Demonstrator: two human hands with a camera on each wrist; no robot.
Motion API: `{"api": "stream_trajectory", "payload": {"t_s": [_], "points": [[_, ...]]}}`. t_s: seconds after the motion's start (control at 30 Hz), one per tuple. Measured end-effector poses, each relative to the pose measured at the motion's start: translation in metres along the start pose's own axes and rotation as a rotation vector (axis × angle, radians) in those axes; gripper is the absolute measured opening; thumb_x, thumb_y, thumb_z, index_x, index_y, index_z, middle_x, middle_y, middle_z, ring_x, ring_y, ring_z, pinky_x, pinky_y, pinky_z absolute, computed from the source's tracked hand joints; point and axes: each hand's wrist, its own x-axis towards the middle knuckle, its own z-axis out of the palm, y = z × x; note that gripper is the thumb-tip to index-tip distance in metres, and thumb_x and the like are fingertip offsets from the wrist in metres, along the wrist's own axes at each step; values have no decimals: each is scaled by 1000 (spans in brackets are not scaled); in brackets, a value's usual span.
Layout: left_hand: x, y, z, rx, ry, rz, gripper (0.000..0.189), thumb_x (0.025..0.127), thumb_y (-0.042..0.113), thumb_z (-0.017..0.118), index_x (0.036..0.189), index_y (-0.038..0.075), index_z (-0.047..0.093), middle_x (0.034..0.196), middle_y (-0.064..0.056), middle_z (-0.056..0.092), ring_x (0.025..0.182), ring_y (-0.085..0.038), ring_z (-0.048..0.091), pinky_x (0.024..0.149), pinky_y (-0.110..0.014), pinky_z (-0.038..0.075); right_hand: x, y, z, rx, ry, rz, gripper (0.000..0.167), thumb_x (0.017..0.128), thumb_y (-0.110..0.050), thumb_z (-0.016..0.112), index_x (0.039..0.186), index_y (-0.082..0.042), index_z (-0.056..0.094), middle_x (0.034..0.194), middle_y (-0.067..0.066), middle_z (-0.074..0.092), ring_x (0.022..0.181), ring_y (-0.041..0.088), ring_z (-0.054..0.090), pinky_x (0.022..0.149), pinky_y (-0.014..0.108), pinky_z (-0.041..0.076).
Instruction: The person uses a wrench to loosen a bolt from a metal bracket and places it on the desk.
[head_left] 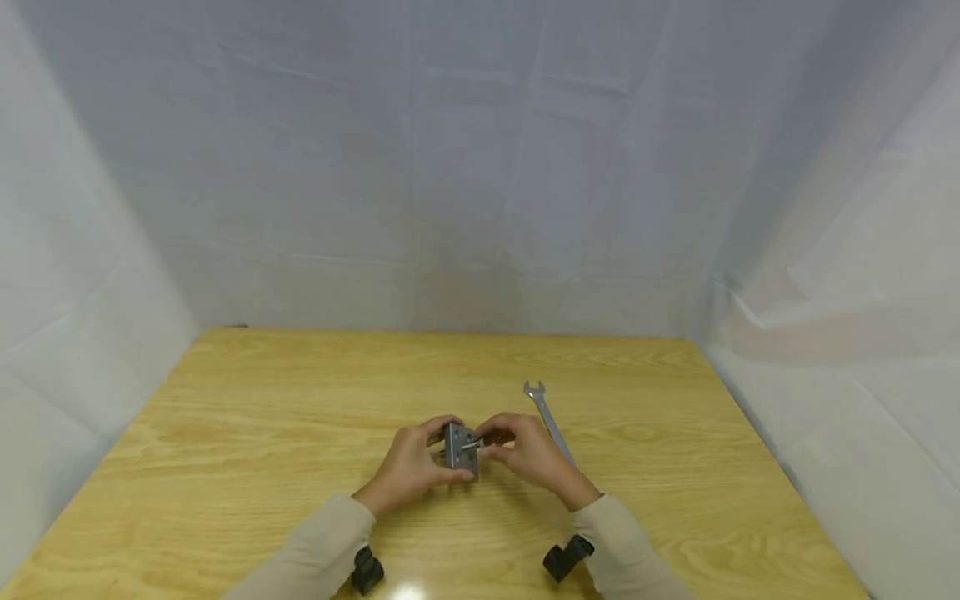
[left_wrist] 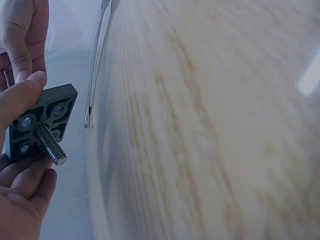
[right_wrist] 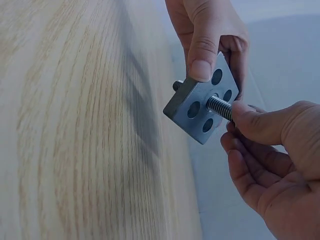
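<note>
Above the table, my left hand holds a square grey metal plate by its edges, thumb on one side and fingers on the other. Several round holes surround the plate's centre. A threaded rod passes through the middle and sticks out on both sides. My right hand pinches one end of it between thumb and fingers, which cover that tip. In the left wrist view, the ribbed back of the plate shows, with the rod's free end bare.
An open-end wrench lies on the wooden table, just beyond my right hand. White sheeting hangs behind the table and along both sides. Black wrist cameras sit at both sleeves.
</note>
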Motion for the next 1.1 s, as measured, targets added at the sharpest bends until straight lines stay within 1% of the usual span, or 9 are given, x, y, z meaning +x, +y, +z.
{"api": "stream_trajectory", "payload": {"t_s": [0.23,0.33,0.43,0.53,0.6,0.73,0.9,1.0,1.1], "points": [[-1,0,0,-26,-5,-7,72,66,21,89,126,-1,56,123,-16,62,112,-33,62,90,-34,55,0,0,1,17,-12,4,23,86,-5,71,109,-5,70,104,4,69,90,16,65,79,26,57],[-1,0,0,-11,-1,-7,72,65,19,89,126,-1,57,123,-17,62,112,-32,62,91,-35,54,0,-1,1,26,-37,44,32,85,-13,73,115,-3,67,104,7,70,90,17,67,77,24,57],[-1,0,0,7,3,-4,71,65,19,89,126,0,57,123,-16,62,112,-32,62,91,-34,54,1,-1,1,16,-48,95,37,90,-29,68,116,-3,66,101,7,70,88,16,67,74,25,57],[-1,1,0,13,4,-4,71,66,19,89,126,1,57,123,-16,62,112,-31,62,91,-33,54,1,-1,0,12,-44,139,40,97,-40,55,105,-4,70,92,6,71,80,17,66,68,27,56],[-1,1,0,11,5,-5,70,65,19,89,126,1,57,123,-16,62,112,-31,62,91,-33,54,1,-1,-1,22,-43,167,46,100,-44,47,95,-5,72,84,6,71,74,18,65,63,27,54],[-1,1,1,19,9,1,71,65,19,90,125,0,57,123,-17,62,111,-33,62,91,-35,55,2,-4,-1,35,-44,216,56,101,-46,42,82,-3,73,71,8,68,63,21,63,56,27,51],[-1,0,1,26,3,4,71,65,19,89,125,-1,57,123,-18,62,111,-34,62,90,-35,55,3,-5,0,11,-50,214,51,100,-42,48,77,-3,72,63,5,65,53,13,56,48,23,46],[-1,0,2,26,-4,9,70,66,18,89,125,-3,57,122,-19,62,111,-34,62,89,-34,55,3,-5,0,-5,-58,172,39,97,-37,55,82,-5,72,65,2,65,54,10,54,47,22,46],[-1,0,1,22,-2,15,71,66,18,89,125,-3,56,122,-20,62,111,-35,62,89,-35,55,3,-4,-1,-40,-50,100,22,93,-29,64,94,-8,71,75,-1,66,62,8,57,53,21,48]]}}
